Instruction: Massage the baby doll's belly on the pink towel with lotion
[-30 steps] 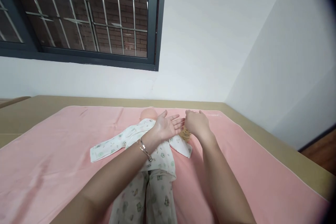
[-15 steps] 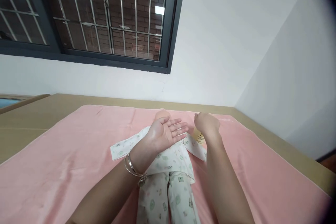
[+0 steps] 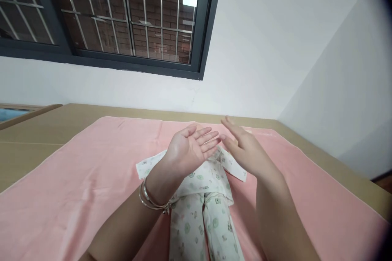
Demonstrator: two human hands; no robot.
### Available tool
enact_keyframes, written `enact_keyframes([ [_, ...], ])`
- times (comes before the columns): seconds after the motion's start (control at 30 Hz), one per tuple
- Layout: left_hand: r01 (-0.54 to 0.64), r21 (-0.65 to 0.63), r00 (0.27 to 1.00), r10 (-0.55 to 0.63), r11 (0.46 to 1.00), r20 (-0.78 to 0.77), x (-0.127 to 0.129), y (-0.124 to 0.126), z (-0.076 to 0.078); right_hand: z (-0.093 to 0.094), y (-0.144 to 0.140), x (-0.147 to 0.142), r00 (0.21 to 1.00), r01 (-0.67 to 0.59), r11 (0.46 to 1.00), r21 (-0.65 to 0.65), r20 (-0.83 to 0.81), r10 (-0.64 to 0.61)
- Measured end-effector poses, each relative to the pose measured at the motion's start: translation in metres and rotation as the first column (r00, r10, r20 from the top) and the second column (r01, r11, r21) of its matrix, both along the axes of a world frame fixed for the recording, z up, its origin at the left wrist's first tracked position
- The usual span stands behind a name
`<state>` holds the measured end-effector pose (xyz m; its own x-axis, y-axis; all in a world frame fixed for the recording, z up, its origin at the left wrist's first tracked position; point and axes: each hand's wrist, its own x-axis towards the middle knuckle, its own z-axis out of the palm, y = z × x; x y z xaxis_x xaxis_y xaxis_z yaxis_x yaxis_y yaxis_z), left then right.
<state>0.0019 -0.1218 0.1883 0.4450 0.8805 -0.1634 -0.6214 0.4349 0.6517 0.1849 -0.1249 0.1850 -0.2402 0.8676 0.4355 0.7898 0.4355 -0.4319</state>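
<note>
Both hands hover empty above the doll, with no grip on anything: the left hand (image 3: 188, 151) lies palm up with fingers spread wide, and the right hand (image 3: 245, 151) is open too, flat and tilted on edge, its fingertips nearly meeting those of the left. A pair of thin bangles (image 3: 151, 200) circles the left wrist.

Largest in view is the pink sheet (image 3: 76, 179), spread smooth over a tan surface (image 3: 36, 130) that runs back to a white wall (image 3: 260, 49) with a barred window (image 3: 122, 16). On the sheet, in the middle and straight ahead of the person, lies the doll (image 3: 202, 195) on its back, dressed in a white printed baby suit. Its legs point toward the camera, and one sleeve reaches out to each side. The head is hidden behind the left hand, so its position cannot be told.

As a judgement, the doll should be light, and its loose cotton suit soft and apt to slide or bunch over the body inside, so a pinch of cloth alone would likely lift the garment more than the figure. The torso under the arms looks the surest place to hold, with the neck supported. The sleeves (image 3: 235, 167) look limp and would fold readily.
</note>
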Motion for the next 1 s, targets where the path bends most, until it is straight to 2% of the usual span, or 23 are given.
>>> enact_keyframes([
  [0.1, 0.057, 0.01, 0.997, -0.057, 0.998, 0.045, 0.004, -0.015, 0.005, -0.004, -0.009, -0.018, 0.988, -0.152, 0.984, 0.097, 0.032, 0.15],
  [0.3, 0.085, 0.155, 0.978, -0.112, 0.984, 0.175, -0.001, -0.042, 0.021, -0.014, -0.021, -0.042, 0.971, -0.163, 0.927, 0.337, 0.222, 0.09],
  [0.47, -0.058, 0.19, 0.982, 0.021, 0.98, 0.189, -0.003, -0.043, 0.02, -0.021, -0.051, -0.065, 0.914, -0.362, 0.871, 0.332, 0.308, 0.263],
  [0.57, -0.066, 0.269, 0.992, 0.034, 0.961, 0.121, 0.0, -0.041, 0.015, -0.025, -0.063, -0.073, 0.88, -0.466, 0.819, 0.336, 0.277, 0.387],
  [0.63, -0.091, 0.337, 0.995, 0.071, 0.937, 0.071, 0.008, -0.042, 0.01, -0.025, -0.065, -0.073, 0.855, -0.519, 0.79, 0.327, 0.208, 0.475],
  [0.7, -0.191, 0.406, 0.981, 0.188, 0.894, 0.047, 0.02, -0.045, 0.002, -0.024, -0.063, -0.07, 0.832, -0.545, 0.779, 0.311, 0.083, 0.549],
  [0.77, -0.275, 0.493, 0.95, 0.313, 0.826, 0.005, 0.033, -0.051, -0.008, -0.023, -0.06, -0.065, 0.822, -0.514, 0.803, 0.303, -0.095, 0.562],
  [0.8, -0.268, 0.547, 0.936, 0.35, 0.793, -0.049, 0.039, -0.055, -0.014, -0.022, -0.057, -0.062, 0.819, -0.475, 0.829, 0.294, -0.196, 0.539],
  [0.87, -0.17, 0.631, 0.907, 0.37, 0.756, -0.199, 0.049, -0.065, -0.024, -0.02, -0.053, -0.056, 0.789, -0.362, 0.889, 0.279, -0.417, 0.452],
  [0.9, -0.092, 0.664, 0.884, 0.368, 0.742, -0.288, 0.052, -0.07, -0.028, -0.019, -0.051, -0.053, 0.745, -0.303, 0.913, 0.273, -0.529, 0.406],
  [0.93, -0.017, 0.691, 0.852, 0.372, 0.722, -0.368, 0.055, -0.075, -0.032, -0.018, -0.048, -0.051, 0.679, -0.251, 0.931, 0.266, -0.637, 0.365],
  [1.0, 0.131, 0.749, 0.77, 0.409, 0.65, -0.49, 0.057, -0.085, -0.036, -0.016, -0.042, -0.049, 0.465, -0.171, 0.954, 0.248, -0.833, 0.3],
])
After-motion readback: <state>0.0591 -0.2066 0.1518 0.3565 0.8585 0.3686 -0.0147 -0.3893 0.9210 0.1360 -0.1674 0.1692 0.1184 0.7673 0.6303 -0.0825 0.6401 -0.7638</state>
